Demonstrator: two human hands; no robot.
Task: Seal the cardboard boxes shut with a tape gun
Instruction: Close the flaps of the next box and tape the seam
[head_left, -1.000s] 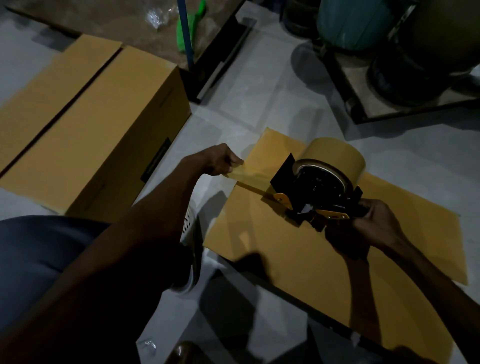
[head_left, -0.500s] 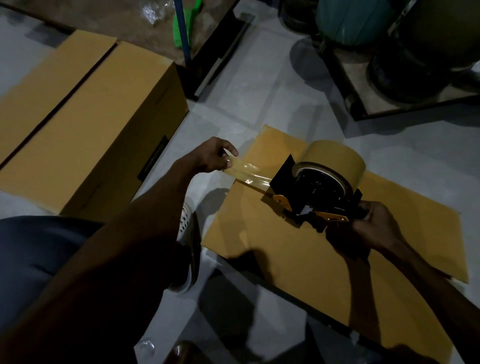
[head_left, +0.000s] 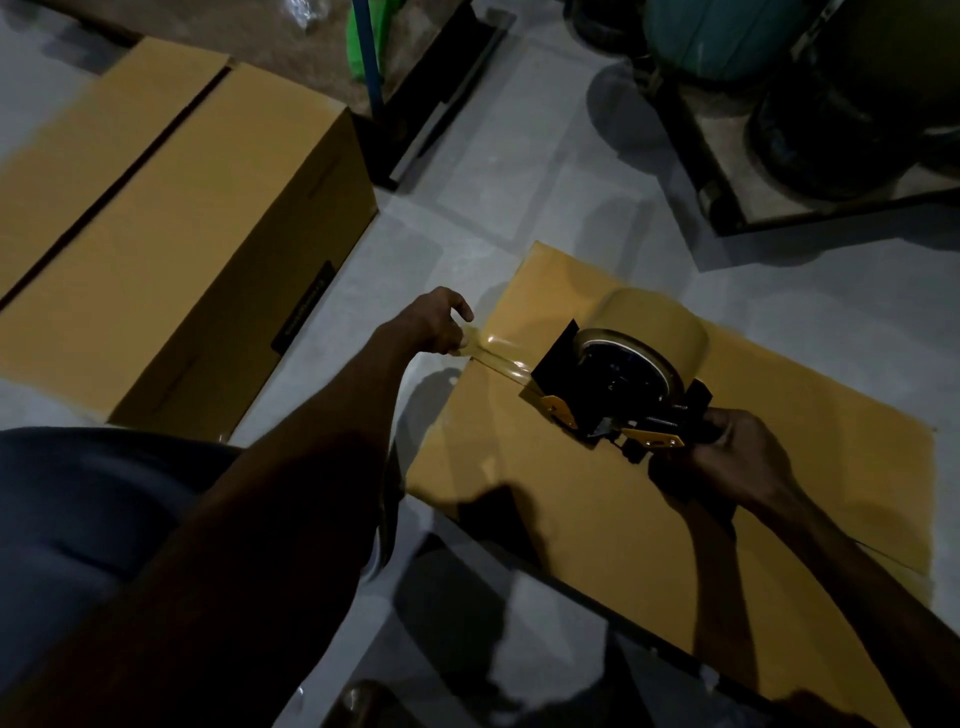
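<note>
A closed brown cardboard box (head_left: 597, 499) lies low on the floor in front of me. My right hand (head_left: 737, 457) grips the handle of a black and orange tape gun (head_left: 618, 384) with a tan tape roll, held over the box's top. A strip of clear tape (head_left: 498, 353) runs from the gun to the box's left edge. There my left hand (head_left: 436, 325) pinches the tape's free end, index finger lifted. A second, larger closed box (head_left: 171, 228) stands to the left with its centre seam untaped.
A dark metal rack leg and a blue pole (head_left: 369, 57) stand behind the large box. Dark barrels on a low pallet (head_left: 810, 104) fill the upper right. My knee in dark cloth (head_left: 78, 509) is at lower left. Grey floor lies between the boxes.
My left hand has drawn the tape end a little further left past the box edge, lengthening the strip. The tape gun and right hand have stayed nearly in place.
</note>
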